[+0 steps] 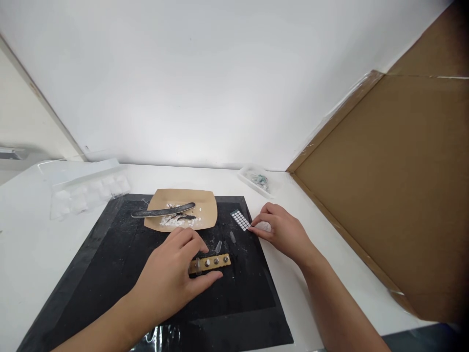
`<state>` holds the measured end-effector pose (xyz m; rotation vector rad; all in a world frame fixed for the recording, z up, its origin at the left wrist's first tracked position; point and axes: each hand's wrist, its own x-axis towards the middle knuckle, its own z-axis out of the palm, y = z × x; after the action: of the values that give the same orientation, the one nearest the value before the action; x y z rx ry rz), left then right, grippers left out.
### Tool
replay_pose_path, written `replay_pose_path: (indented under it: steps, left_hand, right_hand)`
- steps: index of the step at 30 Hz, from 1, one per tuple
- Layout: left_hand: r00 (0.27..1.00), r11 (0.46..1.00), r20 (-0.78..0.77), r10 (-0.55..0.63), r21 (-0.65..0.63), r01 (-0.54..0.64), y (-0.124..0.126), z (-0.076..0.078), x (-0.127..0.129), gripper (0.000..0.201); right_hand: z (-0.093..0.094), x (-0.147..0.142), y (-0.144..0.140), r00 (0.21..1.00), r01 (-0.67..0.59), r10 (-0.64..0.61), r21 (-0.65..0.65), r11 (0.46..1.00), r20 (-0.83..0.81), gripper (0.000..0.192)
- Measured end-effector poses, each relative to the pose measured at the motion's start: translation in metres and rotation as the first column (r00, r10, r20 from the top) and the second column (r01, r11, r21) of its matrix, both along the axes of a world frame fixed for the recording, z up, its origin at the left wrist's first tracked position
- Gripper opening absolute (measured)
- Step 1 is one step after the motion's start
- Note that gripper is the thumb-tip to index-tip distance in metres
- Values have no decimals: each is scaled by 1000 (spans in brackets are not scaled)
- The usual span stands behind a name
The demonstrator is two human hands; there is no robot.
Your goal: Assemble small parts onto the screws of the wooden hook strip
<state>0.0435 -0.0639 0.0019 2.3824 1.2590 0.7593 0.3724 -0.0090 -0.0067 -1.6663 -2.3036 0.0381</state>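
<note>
My left hand [176, 274] pinches the left end of a small wooden strip [214, 262] that carries several nail tips and lies on a black mat [110, 254]. My right hand [282, 231] rests at the mat's right edge, fingertips on the corner of a small dark sheet of white dots [240, 219], with something white under the fingers. Two loose clear nail tips [224, 242] lie just above the strip.
A brown paper tray [205, 201] behind holds a dark nail file [163, 211] and white scraps. A clear plastic tray [88, 188] sits at back left, a small clear box [256, 180] at back right. A large cardboard sheet [395, 186] leans on the right.
</note>
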Motion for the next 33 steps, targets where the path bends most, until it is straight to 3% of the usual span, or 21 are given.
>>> replay_pose_path:
  steps: [5,14,27,33]
  left_hand:
    - [1000,1000,8,1,31,-1,-1,2,0,29]
    - [1000,999,20,5,44,-6,1,1,1,29]
    - [999,999,22,-36,-11,37,1,2,0,29]
    - [994,997,75,-77,-2,77,1,-5,6,32]
  right_hand:
    - [2,-3,-2,999,50,-50,-81,996,-9,15]
    - [1,-17,-10,998,42,-42,2,999,51,14]
    - [2,-15,-7,997,34,-27,-100,994,67,15]
    - [5,-17,-7,996,75,-68,-110,991,64,15]
